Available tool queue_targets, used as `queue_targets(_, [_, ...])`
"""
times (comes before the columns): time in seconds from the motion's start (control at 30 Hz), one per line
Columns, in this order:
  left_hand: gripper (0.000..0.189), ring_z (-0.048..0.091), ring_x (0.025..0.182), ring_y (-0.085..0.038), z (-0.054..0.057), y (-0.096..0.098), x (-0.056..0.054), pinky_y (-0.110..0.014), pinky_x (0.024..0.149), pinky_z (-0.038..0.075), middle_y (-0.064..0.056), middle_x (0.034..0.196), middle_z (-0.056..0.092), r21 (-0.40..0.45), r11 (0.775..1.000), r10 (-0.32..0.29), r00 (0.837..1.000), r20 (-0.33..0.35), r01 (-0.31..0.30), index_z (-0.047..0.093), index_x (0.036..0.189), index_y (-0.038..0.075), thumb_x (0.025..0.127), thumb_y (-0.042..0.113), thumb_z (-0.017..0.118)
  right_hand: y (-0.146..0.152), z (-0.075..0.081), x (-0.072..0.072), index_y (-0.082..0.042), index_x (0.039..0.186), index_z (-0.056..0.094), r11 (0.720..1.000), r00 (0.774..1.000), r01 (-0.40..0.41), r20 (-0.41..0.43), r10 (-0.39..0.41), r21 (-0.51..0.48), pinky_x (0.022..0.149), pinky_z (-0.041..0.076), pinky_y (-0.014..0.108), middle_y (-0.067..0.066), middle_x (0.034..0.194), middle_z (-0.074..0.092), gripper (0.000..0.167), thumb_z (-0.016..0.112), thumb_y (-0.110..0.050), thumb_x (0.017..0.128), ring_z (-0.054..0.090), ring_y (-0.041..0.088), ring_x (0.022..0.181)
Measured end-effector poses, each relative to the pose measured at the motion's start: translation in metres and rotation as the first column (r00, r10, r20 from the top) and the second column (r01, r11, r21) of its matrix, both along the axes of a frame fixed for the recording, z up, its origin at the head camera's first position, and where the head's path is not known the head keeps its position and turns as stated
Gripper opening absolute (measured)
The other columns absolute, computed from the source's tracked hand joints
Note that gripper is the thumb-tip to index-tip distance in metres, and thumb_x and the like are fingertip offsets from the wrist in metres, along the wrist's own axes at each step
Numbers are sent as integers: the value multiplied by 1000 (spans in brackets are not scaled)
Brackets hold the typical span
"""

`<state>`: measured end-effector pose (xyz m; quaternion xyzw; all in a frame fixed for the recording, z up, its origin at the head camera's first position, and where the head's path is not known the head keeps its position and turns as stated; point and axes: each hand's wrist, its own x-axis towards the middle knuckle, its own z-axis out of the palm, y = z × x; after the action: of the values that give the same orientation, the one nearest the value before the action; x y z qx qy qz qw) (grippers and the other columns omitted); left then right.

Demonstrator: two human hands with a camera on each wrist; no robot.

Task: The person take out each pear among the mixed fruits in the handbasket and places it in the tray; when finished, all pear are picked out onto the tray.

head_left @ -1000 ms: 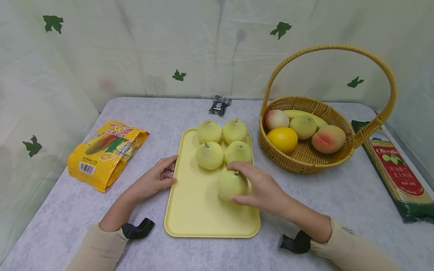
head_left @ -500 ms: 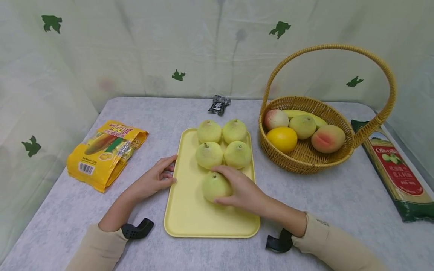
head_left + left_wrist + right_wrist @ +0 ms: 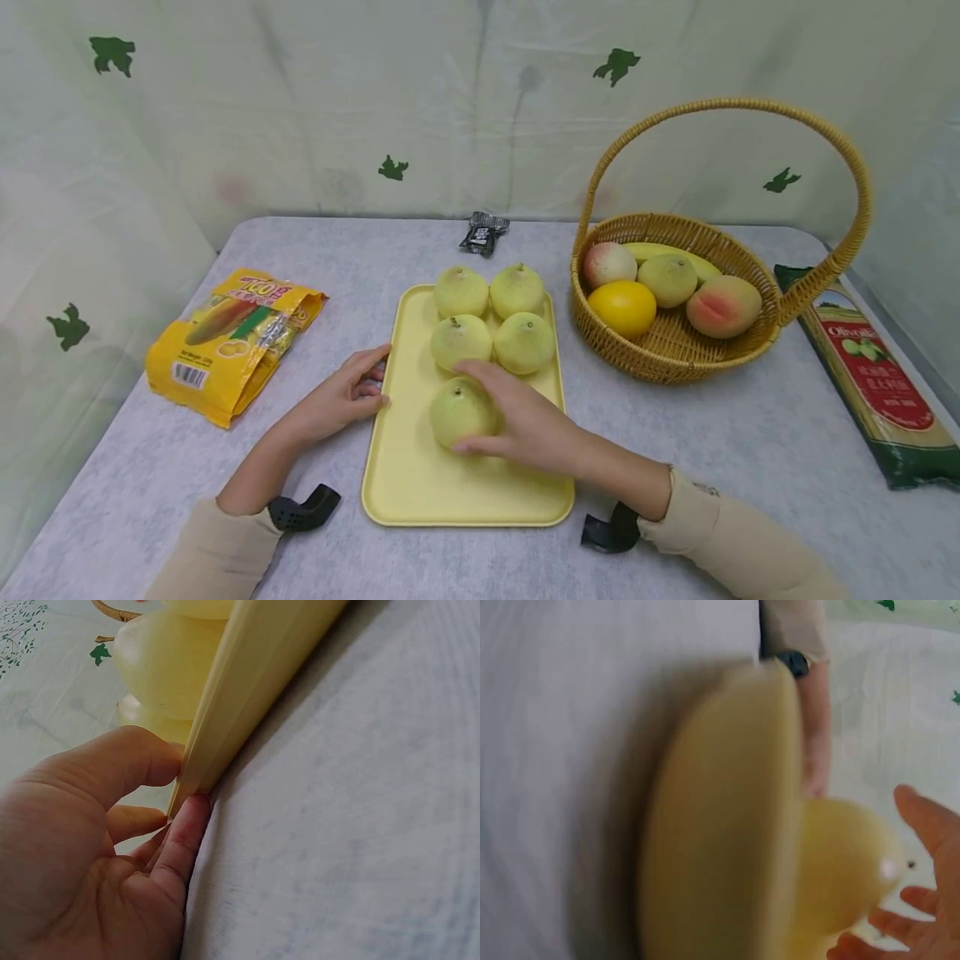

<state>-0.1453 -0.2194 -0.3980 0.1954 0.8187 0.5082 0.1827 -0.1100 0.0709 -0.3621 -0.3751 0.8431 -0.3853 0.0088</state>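
A yellow tray lies on the table. Several pale yellow-green round fruits with short stems stand on it, including one at the back left and one in the second row, right. My right hand is spread beside a similar nearer fruit, left of the tray's middle. In the right wrist view, the thumb stands off that fruit; whether the other fingers touch it, I cannot tell. My left hand rests its fingertips against the tray's left edge; the left wrist view shows thumb and fingers touching the rim.
A wicker basket with a tall handle holds peaches, a yellow fruit, a banana and another pale green fruit at the right. Beyond it lies an Olivoilà package. A yellow snack bag is at the left, a black-wrapped candy behind the tray.
My right hand has moved the nearest fruit left across the tray, and its thumb now stands apart from it. The left hand has stayed at the tray's edge.
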Motion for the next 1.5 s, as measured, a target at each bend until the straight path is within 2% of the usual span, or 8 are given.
queue_targets(0.1, [72, 40, 102, -25, 0, 0, 0, -18, 81, 39, -16, 129, 28, -4, 1000, 1, 1000, -3, -1, 15, 143, 4, 87, 12, 59, 15, 11, -2, -13, 136, 35, 1000, 1000, 0, -1, 0, -20, 100, 26, 30, -2, 136, 37, 71, 68, -39, 78, 32, 10, 123])
queue_targets(0.27, [72, 41, 101, -25, 0, 0, 1, -18, 81, 40, -16, 129, 28, -8, 1000, 7, 1000, -1, -7, 16, 144, 5, 87, 13, 60, 51, 29, -11, -8, 132, 40, 995, 989, 34, -138, -47, -95, 99, 29, 35, 5, 132, 42, 65, 71, -24, 77, 37, 19, 122])
queue_targets(0.5, [72, 41, 101, -24, -2, -1, 1, -18, 81, 40, -16, 128, 29, -1, 1000, 13, 1000, -7, -13, 16, 143, 4, 87, 12, 60, 107, 47, -34, -5, 126, 48, 946, 929, 232, -237, -285, -227, 95, 33, 33, 6, 124, 49, 69, 79, 1, 64, 44, 24, 112])
queue_targets(0.63, [72, 41, 102, -24, -1, 0, 0, -18, 81, 39, -16, 129, 29, -2, 1000, 15, 1000, -8, -15, 17, 143, 4, 86, 12, 60, 136, 50, -49, -7, 126, 49, 893, 878, 388, -203, -434, -229, 95, 32, 29, 4, 124, 49, 67, 78, 0, 66, 43, 24, 112])
queue_targets(0.8, [72, 40, 103, -25, -1, 0, 0, -18, 82, 39, -16, 130, 28, -5, 1000, 17, 1000, -3, -17, 17, 143, 4, 87, 11, 60, 164, 49, -65, -9, 129, 46, 848, 839, 496, -150, -523, -187, 80, 36, 14, 4, 127, 45, 66, 76, -5, 70, 41, 23, 110])
queue_targets(0.87, [71, 40, 103, -25, -1, 1, 0, -18, 82, 39, -16, 130, 28, -6, 1000, 20, 1000, 4, -20, 17, 143, 5, 87, 11, 60, 173, 49, -70, -10, 130, 45, 837, 834, 520, -112, -541, -171, 84, 37, 17, 5, 129, 44, 67, 76, -8, 71, 40, 23, 113])
queue_targets(1.03, [71, 41, 102, -25, 1, 2, 1, -19, 81, 40, -16, 130, 28, -7, 1000, 22, 1000, 14, -22, 17, 143, 5, 87, 11, 59, 187, 48, -81, -12, 133, 42, 821, 828, 556, 8, -560, -132, 103, 18, 43, 6, 137, 36, 67, 74, -16, 74, 30, 25, 126])
queue_targets(1.5, [71, 42, 102, -25, 1, 1, 1, -21, 81, 41, -17, 130, 28, -5, 1000, 25, 999, 21, -25, 17, 143, 5, 87, 12, 60, 203, 36, -99, -8, 136, 36, 800, 798, 600, 71, -599, -1, 102, 17, 49, 14, 135, 37, 70, 70, -28, 78, 28, 31, 126])
